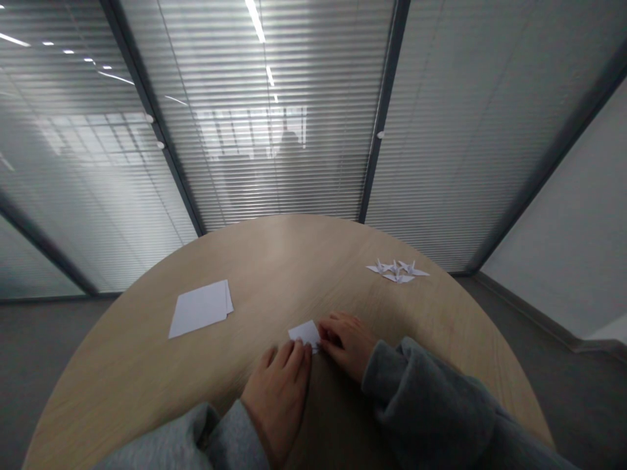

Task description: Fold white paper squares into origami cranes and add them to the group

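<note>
A small folded white paper [304, 333] lies on the table between my two hands. My left hand [281, 385] rests at its near edge, its fingers close together and holding it down; the thumb is hidden. At the right edge of the paper my right hand [347, 341] has its fingers curled, with thumb and index finger pinched at the corner. The near part of the paper is covered by my fingertips, so its folds do not show fully.
The round wooden table [274, 261] fills the space before me. Flat white paper sheets [200, 309] lie overlapped on the left. Several folded white paper cranes [398, 270] sit close together at the back right. Beyond the table's far edge stand glass panels with blinds [294, 176].
</note>
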A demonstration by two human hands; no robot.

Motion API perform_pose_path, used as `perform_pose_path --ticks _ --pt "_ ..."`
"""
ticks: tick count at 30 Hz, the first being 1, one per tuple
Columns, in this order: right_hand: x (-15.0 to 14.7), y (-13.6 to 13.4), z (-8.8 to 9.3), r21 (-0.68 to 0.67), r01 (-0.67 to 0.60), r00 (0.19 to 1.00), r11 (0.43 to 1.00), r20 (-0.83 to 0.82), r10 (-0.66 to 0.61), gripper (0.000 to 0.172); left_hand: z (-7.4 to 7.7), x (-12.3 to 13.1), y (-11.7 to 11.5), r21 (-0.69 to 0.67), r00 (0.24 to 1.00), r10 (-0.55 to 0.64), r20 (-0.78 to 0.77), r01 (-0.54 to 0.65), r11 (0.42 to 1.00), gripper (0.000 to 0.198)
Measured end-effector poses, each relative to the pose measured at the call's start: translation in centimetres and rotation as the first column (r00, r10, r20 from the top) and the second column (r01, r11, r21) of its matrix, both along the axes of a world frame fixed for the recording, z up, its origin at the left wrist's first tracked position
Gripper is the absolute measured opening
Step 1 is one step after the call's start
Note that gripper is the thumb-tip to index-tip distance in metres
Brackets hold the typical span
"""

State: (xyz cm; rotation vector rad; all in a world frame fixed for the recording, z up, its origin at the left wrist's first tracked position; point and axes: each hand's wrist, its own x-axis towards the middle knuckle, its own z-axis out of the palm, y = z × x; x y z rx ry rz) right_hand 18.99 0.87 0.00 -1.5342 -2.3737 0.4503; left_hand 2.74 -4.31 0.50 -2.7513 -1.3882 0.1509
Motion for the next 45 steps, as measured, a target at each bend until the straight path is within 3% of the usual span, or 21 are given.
perform_pose_path --ticks 9,13,18,26,36,42,45 --pt "0.9 -0.1 0.1 0.08 -0.005 1.0 0.997 -0.019 0.007 0.003 0.4 0.1 -0.1 0.011 1.0 0.015 -0.002 -0.015 1.0 0.04" --pt "0.8 -0.8 0.9 0.173 -0.058 0.998 0.983 0.009 0.057 0.025 0.1 0.0 0.0 0.012 1.0 0.009 0.014 -0.009 1.0 0.038" --pt "0.4 -1.5 1.9 0.154 -0.121 0.967 0.981 0.24 0.082 0.026 -0.3 -0.1 0.1 0.016 1.0 0.002 0.016 -0.002 1.0 0.042" --pt "-0.4 -2.3 2.8 0.151 -0.19 0.901 0.97 0.42 0.111 0.029 -0.2 -0.1 -0.3 0.065 0.999 0.022 -0.039 -0.019 0.998 0.045" --pt "-0.6 -2.5 3.5 0.081 -0.162 0.889 0.983 0.445 0.11 0.032 0.5 -0.6 -0.1 0.224 0.985 0.165 -0.057 -0.148 0.963 0.038" --pt "-0.5 -2.6 3.7 0.089 -0.182 0.873 0.979 0.473 0.119 0.032 0.7 -0.9 0.1 0.282 0.987 0.162 -0.016 -0.151 0.947 0.042" --pt "-0.5 -2.5 3.6 0.102 -0.194 0.874 0.976 0.47 0.125 0.032 0.2 -0.8 0.4 0.289 0.997 0.082 0.012 -0.082 0.954 0.048"
